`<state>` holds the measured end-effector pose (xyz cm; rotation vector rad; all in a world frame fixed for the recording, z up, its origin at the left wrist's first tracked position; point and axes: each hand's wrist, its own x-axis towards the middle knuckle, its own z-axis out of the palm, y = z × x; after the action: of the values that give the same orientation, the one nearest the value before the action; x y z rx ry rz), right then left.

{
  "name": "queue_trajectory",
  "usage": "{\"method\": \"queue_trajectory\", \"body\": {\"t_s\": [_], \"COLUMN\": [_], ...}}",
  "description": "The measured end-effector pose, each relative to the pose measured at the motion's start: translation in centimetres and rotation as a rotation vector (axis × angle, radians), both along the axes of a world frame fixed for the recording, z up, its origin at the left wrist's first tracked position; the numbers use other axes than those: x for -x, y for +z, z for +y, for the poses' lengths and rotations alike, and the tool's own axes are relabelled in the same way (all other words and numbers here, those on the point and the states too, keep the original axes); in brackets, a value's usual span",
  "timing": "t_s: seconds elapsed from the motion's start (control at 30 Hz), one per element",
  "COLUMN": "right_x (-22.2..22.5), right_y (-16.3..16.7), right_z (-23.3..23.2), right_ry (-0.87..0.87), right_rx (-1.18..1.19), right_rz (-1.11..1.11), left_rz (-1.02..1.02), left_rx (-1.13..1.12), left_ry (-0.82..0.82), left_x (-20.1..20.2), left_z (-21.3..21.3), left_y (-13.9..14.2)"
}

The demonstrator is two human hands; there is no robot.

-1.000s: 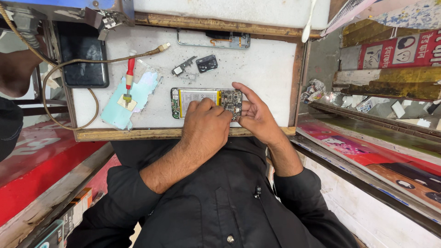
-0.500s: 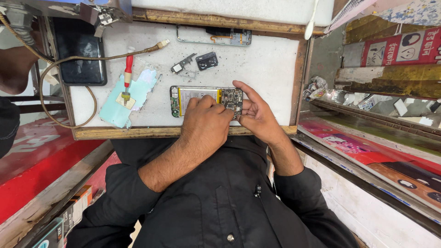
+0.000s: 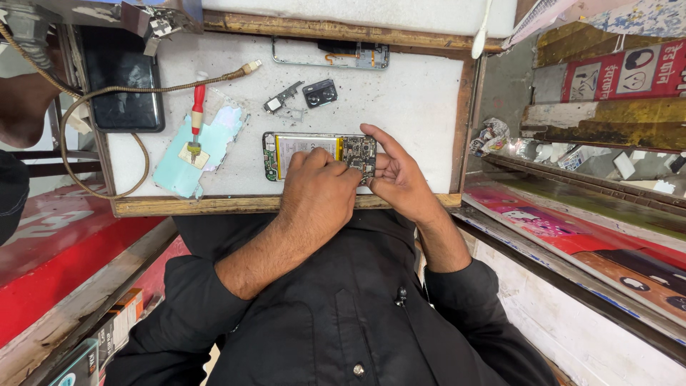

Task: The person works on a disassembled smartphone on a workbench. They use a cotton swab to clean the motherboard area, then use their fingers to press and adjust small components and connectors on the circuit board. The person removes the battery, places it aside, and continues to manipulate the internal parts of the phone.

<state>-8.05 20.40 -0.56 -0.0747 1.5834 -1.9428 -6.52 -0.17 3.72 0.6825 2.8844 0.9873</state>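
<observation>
While the right hand [image 3: 400, 175] steadies the opened phone [image 3: 318, 154], left hand [image 3: 318, 189] fingers pinch together at its circuit board; board work underway; fine grip needed.

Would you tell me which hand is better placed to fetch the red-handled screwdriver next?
Probably left: the left hand rests on the opened phone, nearer the red-handled screwdriver, while the right hand pinches the phone's far end.
</observation>
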Motion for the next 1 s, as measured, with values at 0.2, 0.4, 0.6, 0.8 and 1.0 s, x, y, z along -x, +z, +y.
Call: {"method": "queue_trajectory", "body": {"t_s": [0.2,0.4,0.6,0.8,1.0], "right_x": [-0.21,-0.32,-0.3,-0.35,-0.55], "right_y": [0.15,0.31,0.27,-0.05,-0.35], "right_z": [0.11,0.03,0.06,0.15,0.17], "right_ry": [-0.008,-0.007,-0.011,-0.005,-0.017], "right_rx": [-0.01,-0.001,0.014,0.015,0.028], "right_rz": [-0.003,-0.004,-0.006,0.005,-0.013], "left_rz": [0.001,0.019,0.019,0.004,0.003], "left_rx": [0.034,0.033,0.051,0.057,0.063], "left_ry": [-0.008,-0.008,-0.017,-0.011,0.0], "left_x": [-0.05,-0.18,-0.12,-0.07,-0.23], "left_z": [0.31,0.21,0.24,0.36,0.48], "left_y": [0.05,-0.09,-0.23,-0.24,-0.09]}}
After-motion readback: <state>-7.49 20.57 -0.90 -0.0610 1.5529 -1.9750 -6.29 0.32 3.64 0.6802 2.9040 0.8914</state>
